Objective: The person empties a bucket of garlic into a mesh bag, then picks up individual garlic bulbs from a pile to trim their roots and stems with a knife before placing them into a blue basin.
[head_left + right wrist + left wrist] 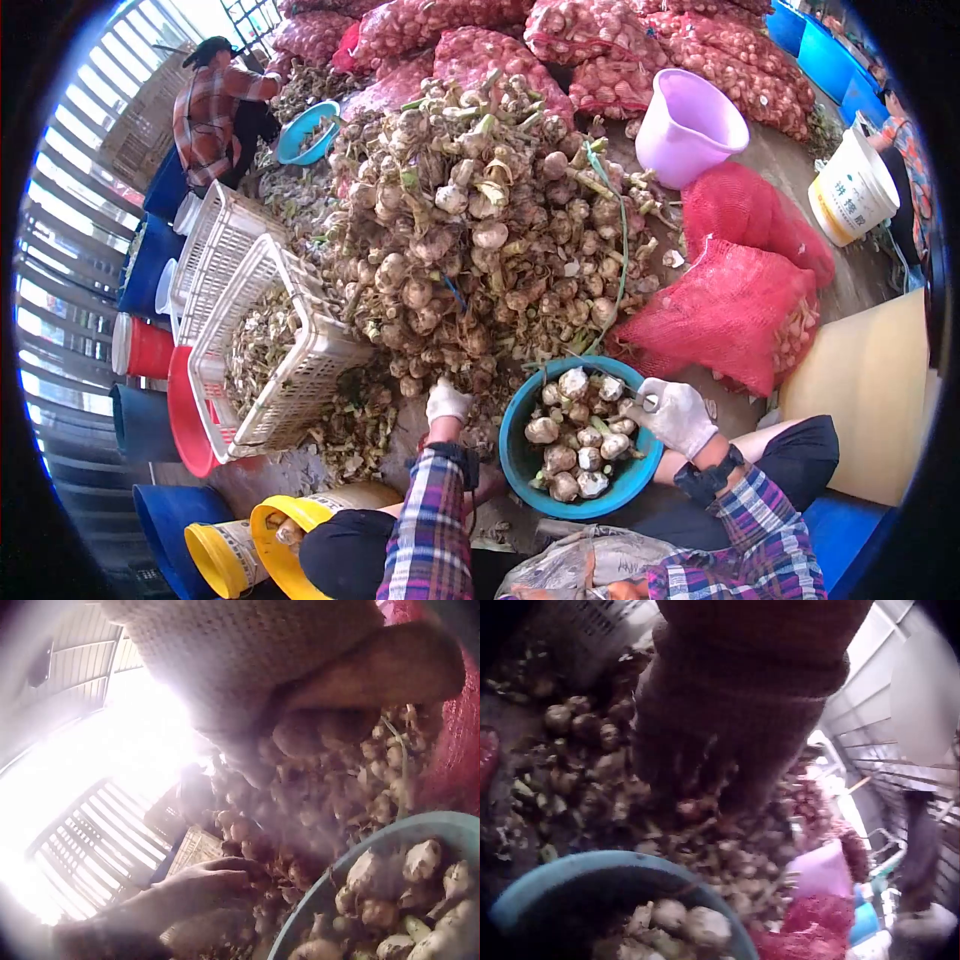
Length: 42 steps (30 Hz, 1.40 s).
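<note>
A large heap of garlic bulbs [440, 230] with dry stalks rises in front of me. My left hand [447, 402], in a white glove, is at the heap's near foot; its fingertips reach down among bulbs in the left wrist view and are mostly hidden. Beside it stands a blue-green basin [515, 480] holding several trimmed garlic bulbs [590, 458]. Over the basin's right rim, my gloved right hand [678, 415] has curled fingers around a small grey metal tool [650, 403], whose exact kind I cannot tell.
White plastic crates [350, 355] with garlic scraps stand left. Red mesh sacks [730, 310] and a purple bucket [665, 140] are right. Yellow buckets [262, 530] sit near my left knee. Another person [205, 120] sits at the back left; stacked sacks [600, 50] line the back.
</note>
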Each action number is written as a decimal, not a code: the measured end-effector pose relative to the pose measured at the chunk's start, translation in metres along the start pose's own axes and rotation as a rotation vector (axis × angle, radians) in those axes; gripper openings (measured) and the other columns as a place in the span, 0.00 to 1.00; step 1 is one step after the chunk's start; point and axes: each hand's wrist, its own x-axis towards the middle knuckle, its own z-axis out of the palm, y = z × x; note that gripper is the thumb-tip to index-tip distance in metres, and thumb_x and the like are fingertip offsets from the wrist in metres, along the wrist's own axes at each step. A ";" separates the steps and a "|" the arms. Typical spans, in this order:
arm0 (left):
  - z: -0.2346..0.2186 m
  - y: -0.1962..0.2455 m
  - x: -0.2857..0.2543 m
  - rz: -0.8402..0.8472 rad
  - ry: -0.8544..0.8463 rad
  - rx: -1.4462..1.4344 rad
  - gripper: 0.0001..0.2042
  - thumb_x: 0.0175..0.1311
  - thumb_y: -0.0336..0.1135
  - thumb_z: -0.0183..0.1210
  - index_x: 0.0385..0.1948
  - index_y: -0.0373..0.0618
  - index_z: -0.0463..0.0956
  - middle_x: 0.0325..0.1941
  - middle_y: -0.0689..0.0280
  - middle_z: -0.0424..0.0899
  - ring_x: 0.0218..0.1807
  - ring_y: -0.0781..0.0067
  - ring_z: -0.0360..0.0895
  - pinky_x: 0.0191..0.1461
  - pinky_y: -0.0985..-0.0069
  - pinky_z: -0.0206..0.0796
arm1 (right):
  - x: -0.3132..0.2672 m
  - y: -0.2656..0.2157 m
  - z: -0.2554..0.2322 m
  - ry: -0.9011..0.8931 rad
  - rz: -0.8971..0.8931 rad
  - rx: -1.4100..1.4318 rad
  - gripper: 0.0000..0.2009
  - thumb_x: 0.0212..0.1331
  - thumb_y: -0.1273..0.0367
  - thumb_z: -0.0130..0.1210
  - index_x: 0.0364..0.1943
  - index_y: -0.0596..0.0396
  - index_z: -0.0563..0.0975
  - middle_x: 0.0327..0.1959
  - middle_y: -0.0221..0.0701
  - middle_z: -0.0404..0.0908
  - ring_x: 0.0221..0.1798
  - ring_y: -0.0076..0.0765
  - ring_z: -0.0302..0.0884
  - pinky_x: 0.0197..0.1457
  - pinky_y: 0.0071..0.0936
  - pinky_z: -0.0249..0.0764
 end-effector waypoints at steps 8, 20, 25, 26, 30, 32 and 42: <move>0.005 -0.034 0.013 0.075 -0.149 -0.970 0.29 0.50 0.36 0.70 0.55 0.38 0.71 0.40 0.64 0.82 0.41 0.73 0.79 0.45 0.73 0.73 | 0.018 -0.011 0.003 -0.005 0.037 0.020 0.12 0.50 0.57 0.65 0.29 0.47 0.79 0.22 0.39 0.80 0.28 0.50 0.80 0.32 0.42 0.75; -0.074 0.097 -0.173 0.745 -0.349 -1.048 0.24 0.53 0.29 0.69 0.51 0.40 0.70 0.42 0.64 0.82 0.44 0.79 0.78 0.48 0.78 0.73 | -0.015 -0.050 0.001 0.177 -0.518 -0.307 0.07 0.51 0.66 0.56 0.34 0.45 0.77 0.26 0.29 0.79 0.31 0.39 0.80 0.32 0.39 0.75; -0.072 0.090 -0.193 0.854 -0.238 -0.924 0.24 0.51 0.31 0.70 0.50 0.37 0.71 0.44 0.64 0.83 0.45 0.77 0.78 0.50 0.77 0.73 | -0.023 -0.040 0.006 0.244 -0.581 -0.257 0.04 0.51 0.67 0.55 0.32 0.45 0.76 0.25 0.29 0.77 0.33 0.40 0.79 0.32 0.38 0.75; -0.076 0.092 -0.196 0.858 -0.231 -0.921 0.24 0.51 0.31 0.70 0.50 0.37 0.71 0.44 0.64 0.83 0.45 0.77 0.78 0.50 0.77 0.73 | -0.021 -0.036 0.006 0.290 -0.590 -0.265 0.04 0.52 0.67 0.54 0.32 0.45 0.76 0.25 0.29 0.77 0.31 0.40 0.80 0.31 0.38 0.75; -0.090 0.093 -0.218 0.737 -0.382 -0.970 0.26 0.49 0.30 0.70 0.51 0.36 0.71 0.45 0.64 0.82 0.46 0.78 0.78 0.52 0.77 0.71 | -0.006 -0.003 0.012 0.309 -0.294 -0.495 0.03 0.55 0.65 0.52 0.31 0.44 0.76 0.24 0.31 0.78 0.27 0.38 0.81 0.28 0.39 0.75; -0.103 0.087 -0.226 0.671 -0.518 -0.996 0.28 0.49 0.30 0.70 0.53 0.36 0.70 0.46 0.66 0.81 0.48 0.78 0.77 0.55 0.77 0.70 | 0.005 0.018 0.002 0.314 -0.095 -0.407 0.04 0.57 0.64 0.53 0.28 0.45 0.76 0.23 0.33 0.79 0.29 0.42 0.82 0.30 0.42 0.76; -0.105 0.091 -0.238 1.336 0.206 0.123 0.12 0.49 0.32 0.60 0.37 0.49 0.79 0.46 0.61 0.80 0.45 0.51 0.76 0.50 0.60 0.69 | 0.008 0.010 -0.021 -0.335 -0.046 -0.347 0.12 0.55 0.56 0.56 0.35 0.44 0.81 0.32 0.40 0.83 0.37 0.51 0.82 0.40 0.44 0.78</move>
